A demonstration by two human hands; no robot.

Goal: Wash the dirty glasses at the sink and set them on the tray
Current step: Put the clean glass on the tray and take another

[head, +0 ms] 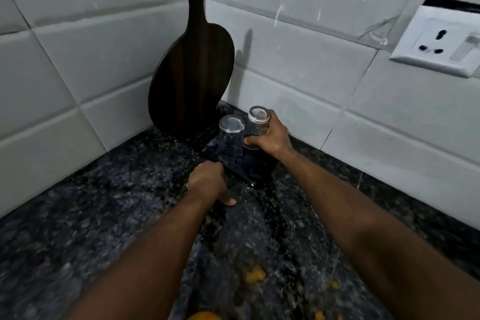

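Orange scraps [253, 275] dot the counter's [104, 215] near edge. Left hand [207, 182] grips the dark tray's [259, 174] near edge; right hand [272, 138] clasps an upturned glass [257, 122] at its far corner, beside a second glass [231, 135].

White tiled walls [104, 54] meet in a corner above a speckled dark granite counter [78, 215].

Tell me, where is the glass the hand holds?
In the head view's middle, the right hand grips the held glass, upside down at the dark tray, right of the other glass.
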